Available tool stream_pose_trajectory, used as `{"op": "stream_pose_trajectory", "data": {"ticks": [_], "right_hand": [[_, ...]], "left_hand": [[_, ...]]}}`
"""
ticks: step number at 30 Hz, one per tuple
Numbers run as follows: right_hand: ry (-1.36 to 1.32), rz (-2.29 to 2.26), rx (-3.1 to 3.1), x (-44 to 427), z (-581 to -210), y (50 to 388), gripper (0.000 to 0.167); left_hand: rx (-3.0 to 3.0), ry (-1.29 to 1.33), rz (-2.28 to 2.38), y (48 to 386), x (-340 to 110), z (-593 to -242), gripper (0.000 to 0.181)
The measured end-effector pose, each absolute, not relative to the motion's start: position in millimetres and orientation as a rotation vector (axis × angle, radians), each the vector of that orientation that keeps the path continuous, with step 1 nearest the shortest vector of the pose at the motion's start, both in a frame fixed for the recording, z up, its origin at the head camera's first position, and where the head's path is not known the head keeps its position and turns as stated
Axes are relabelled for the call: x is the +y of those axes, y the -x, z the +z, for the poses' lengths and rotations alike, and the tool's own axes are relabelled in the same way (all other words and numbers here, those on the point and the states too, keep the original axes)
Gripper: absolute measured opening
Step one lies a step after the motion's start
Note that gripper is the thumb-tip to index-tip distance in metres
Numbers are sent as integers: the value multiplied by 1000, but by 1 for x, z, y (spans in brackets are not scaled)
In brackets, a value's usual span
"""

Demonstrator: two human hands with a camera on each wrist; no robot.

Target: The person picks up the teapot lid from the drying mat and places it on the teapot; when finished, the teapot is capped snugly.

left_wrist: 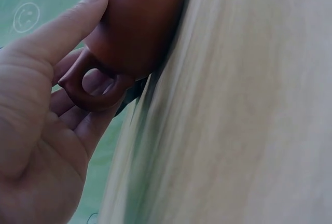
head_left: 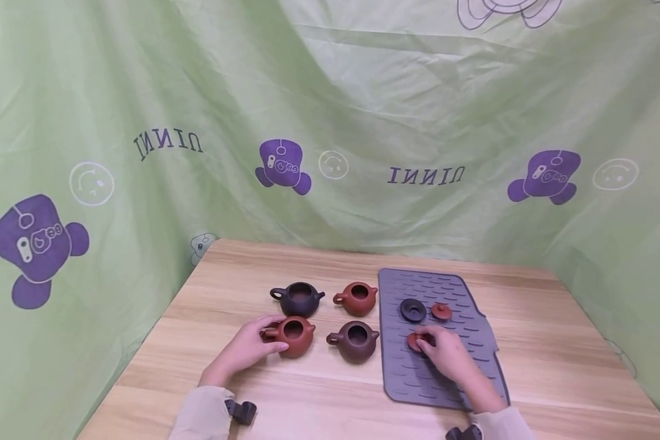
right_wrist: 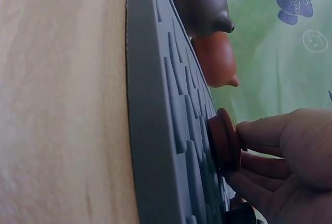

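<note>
The head view is bright, the 2 wrist views dimmer, the table (left_wrist: 249, 105) apparently blurred there.

A cloth-walled tabletop booth is forming this place: a light green curtain (head_left: 418, 110) is hanging in folds along the far, left and right sides of a wood-grain table (head_left: 555, 342), carrying purple cartoon figures (head_left: 279, 164), white smiley faces (head_left: 90, 183) and dark lettering (head_left: 426, 175). Small black devices (head_left: 242, 412) are sitting at pale sleeve cuffs (head_left: 200, 415), suggesting a recording set-up. Four small teapots (head_left: 354, 351) and a grey mat (head_left: 412, 385) are adding a tea-table note. The curtain is hiding the surrounding room, so the pictures are not showing whether this is a home, office or studio.
</note>
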State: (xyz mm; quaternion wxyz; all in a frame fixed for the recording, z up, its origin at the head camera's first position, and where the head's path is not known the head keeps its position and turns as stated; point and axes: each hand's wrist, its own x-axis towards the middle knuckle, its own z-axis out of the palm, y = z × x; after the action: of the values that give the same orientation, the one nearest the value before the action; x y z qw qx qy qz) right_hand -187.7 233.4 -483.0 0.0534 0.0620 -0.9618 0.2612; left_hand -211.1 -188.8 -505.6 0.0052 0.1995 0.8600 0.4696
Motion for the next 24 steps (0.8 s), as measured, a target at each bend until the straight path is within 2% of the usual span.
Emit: {"op": "stream_pose_trajectory", "data": {"ticks": [12, 24], "right_hand": [[-193, 869, -2879, 236, -474, 191, 11], [-152, 1057, -2841, 235, -466, 193, 10]], "left_hand": [[2683, -653, 1485, 213, -189, -506, 55], [2672, -616, 1489, 212, -188, -505, 56]]}}
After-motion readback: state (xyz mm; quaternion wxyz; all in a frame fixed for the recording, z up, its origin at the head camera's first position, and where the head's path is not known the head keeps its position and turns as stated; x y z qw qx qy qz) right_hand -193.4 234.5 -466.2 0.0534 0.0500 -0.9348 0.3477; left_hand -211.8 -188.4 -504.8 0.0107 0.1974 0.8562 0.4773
